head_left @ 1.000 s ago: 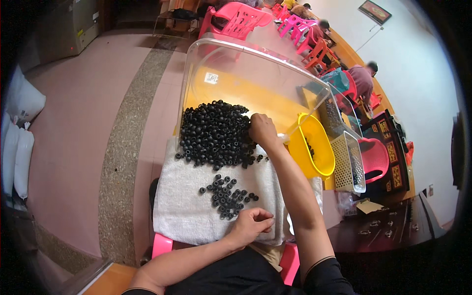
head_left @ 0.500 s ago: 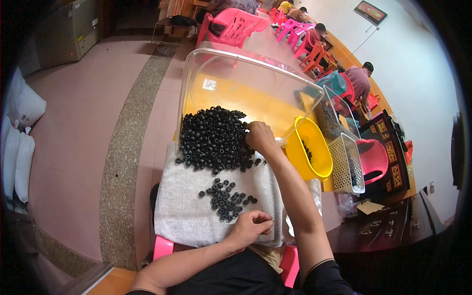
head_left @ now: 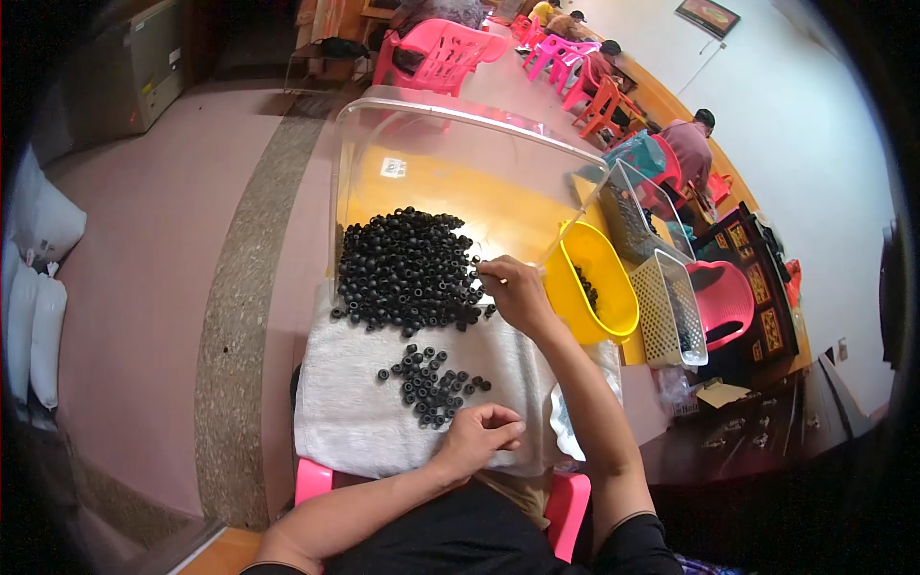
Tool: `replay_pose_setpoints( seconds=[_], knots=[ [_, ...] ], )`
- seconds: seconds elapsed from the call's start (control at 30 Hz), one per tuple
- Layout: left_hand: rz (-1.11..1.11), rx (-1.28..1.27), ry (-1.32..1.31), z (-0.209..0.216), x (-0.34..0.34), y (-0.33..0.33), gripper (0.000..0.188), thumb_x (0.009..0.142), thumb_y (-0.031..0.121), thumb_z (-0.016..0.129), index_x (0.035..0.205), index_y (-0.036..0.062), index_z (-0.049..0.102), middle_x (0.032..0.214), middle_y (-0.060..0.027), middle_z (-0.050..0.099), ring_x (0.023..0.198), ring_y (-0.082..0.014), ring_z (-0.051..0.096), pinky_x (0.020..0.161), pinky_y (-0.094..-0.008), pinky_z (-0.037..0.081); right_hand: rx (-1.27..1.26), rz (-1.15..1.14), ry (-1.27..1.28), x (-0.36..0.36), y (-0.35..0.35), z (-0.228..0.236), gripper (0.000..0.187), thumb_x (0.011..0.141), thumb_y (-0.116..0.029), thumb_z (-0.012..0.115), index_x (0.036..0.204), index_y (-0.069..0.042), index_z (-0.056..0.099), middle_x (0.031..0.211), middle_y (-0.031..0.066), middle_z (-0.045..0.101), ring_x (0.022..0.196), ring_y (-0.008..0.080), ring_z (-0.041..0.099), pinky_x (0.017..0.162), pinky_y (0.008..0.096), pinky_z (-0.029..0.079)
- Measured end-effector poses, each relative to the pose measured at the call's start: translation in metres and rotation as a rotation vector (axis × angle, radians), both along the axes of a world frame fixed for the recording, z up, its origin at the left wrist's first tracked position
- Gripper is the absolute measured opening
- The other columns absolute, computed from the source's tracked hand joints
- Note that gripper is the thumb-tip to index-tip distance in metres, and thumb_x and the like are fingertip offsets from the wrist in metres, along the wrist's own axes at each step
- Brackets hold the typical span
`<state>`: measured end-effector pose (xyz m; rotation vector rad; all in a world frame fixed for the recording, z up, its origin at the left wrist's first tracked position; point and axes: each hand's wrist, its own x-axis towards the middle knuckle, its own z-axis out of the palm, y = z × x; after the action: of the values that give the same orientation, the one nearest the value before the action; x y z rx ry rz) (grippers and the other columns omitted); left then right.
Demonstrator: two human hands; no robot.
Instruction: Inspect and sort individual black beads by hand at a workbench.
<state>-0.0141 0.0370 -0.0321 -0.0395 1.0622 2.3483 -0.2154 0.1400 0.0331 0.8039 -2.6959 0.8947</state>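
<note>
A heap of small black ring-shaped beads (head_left: 402,264) fills the near left part of a clear plastic tub (head_left: 479,117), spilling over its near edge. My right hand (head_left: 517,292) is at the heap's right side, fingertips pinched together; whatever they hold is too small to make out. Nearer me, a smaller cluster of black beads (head_left: 426,383) lies loose on a white towel (head_left: 345,412). My left hand (head_left: 476,441) rests on the towel just below that cluster, fingers curled and thumb close to the index finger. Anything between them is hidden.
A yellow plastic basin (head_left: 596,278) with some dark beads stands right of the tub. Beyond it are a white perforated basket (head_left: 671,311) and another clear bin (head_left: 628,216). Pink chair parts (head_left: 569,513) flank my lap. Other people sit at tables farther off.
My right hand has drawn back slightly from the heap, toward me. My left hand stays near the small cluster. The whole view has shifted a little.
</note>
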Motion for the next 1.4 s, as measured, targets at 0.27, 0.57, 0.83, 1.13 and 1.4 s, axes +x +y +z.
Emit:
replay_pose_setpoints(
  seconds=[0.27,0.57,0.83,1.13,1.4],
  knots=[
    [0.031,0.02,-0.002,0.008,-0.003,-0.004,0.013,0.089,0.003,0.067,0.099,-0.0028,0.063,0.089,-0.0069,0.066,0.075,-0.0145,0.067,0.069,-0.0256,0.057,-0.321,-0.12,-0.455,0.045,0.034,0.005,0.017,0.084,0.002,0.068,0.101,0.003,0.068,0.088,0.0059,0.067,0.079,0.0124,0.065,0.071,0.0253,0.054],
    [0.059,0.026,0.019,0.018,-0.006,-0.009,0.013,0.088,0.005,0.068,0.098,-0.0005,0.063,0.09,-0.007,0.066,0.078,-0.014,0.065,0.073,-0.0285,0.059,-0.57,0.035,-0.594,0.125,0.051,0.017,0.016,0.089,0.0,0.065,0.104,0.002,0.068,0.094,0.0067,0.059,0.084,0.0138,0.062,0.079,0.03,0.057],
    [0.049,0.036,0.061,0.019,-0.005,-0.008,0.015,0.089,0.006,0.067,0.102,-0.0011,0.064,0.093,-0.0063,0.066,0.081,-0.0137,0.065,0.076,-0.0286,0.058,-0.529,0.047,-0.521,0.169,0.076,0.008,0.021,0.091,-0.003,0.06,0.111,0.0,0.065,0.094,0.0092,0.06,0.086,0.0183,0.062,0.077,0.0302,0.052],
    [-0.14,0.041,0.211,0.021,-0.002,-0.009,0.026,0.091,0.006,0.065,0.115,-0.0032,0.063,0.104,-0.005,0.067,0.089,-0.0116,0.063,0.079,-0.0275,0.055,-0.394,-0.005,-0.195,0.196,0.061,0.004,0.013,0.088,0.005,0.062,0.099,0.0,0.064,0.094,0.0061,0.064,0.084,0.0128,0.06,0.073,0.0239,0.047],
    [-0.091,-0.005,0.224,0.025,-0.001,-0.012,0.026,0.091,0.006,0.065,0.115,-0.0029,0.063,0.104,-0.0061,0.067,0.089,-0.0115,0.063,0.081,-0.0274,0.054,-0.512,-0.013,-0.211,0.201,0.065,0.005,0.011,0.084,0.006,0.067,0.094,0.003,0.066,0.095,0.0088,0.064,0.085,0.013,0.061,0.074,0.0238,0.049]
  ],
)
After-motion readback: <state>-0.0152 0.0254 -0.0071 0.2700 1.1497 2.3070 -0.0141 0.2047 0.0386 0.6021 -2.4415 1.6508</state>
